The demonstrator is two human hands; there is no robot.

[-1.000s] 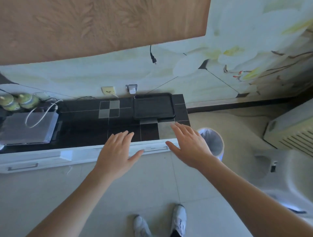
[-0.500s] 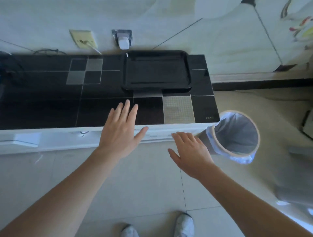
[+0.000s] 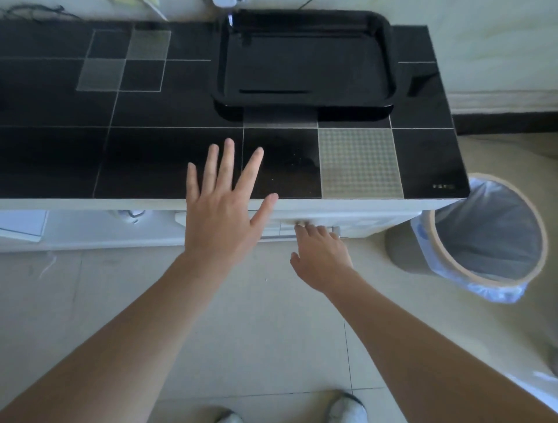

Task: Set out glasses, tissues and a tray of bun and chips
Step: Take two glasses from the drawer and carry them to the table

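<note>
An empty black tray (image 3: 305,60) sits at the back right of the black tiled counter (image 3: 120,157). My left hand (image 3: 223,208) hovers over the counter's front edge, fingers straight and spread, holding nothing. Lower down, my right hand (image 3: 320,256) reaches the white drawer front under the counter, and its fingers hook over the metal drawer handle (image 3: 336,231); the fingertips are hidden. No glasses, tissues, bun or chips are in view.
A lined waste bin (image 3: 486,238) stands on the floor right of the cabinet. Another white drawer (image 3: 21,225) at the left stands slightly out. A plug and cable (image 3: 223,3) sit on the wall behind the tray. My shoes (image 3: 347,407) are at the bottom edge.
I have stepped closer and the view has tilted down. My right hand dropped from above the counter's edge to the drawer handle. My left hand moved forward over the counter's front edge.
</note>
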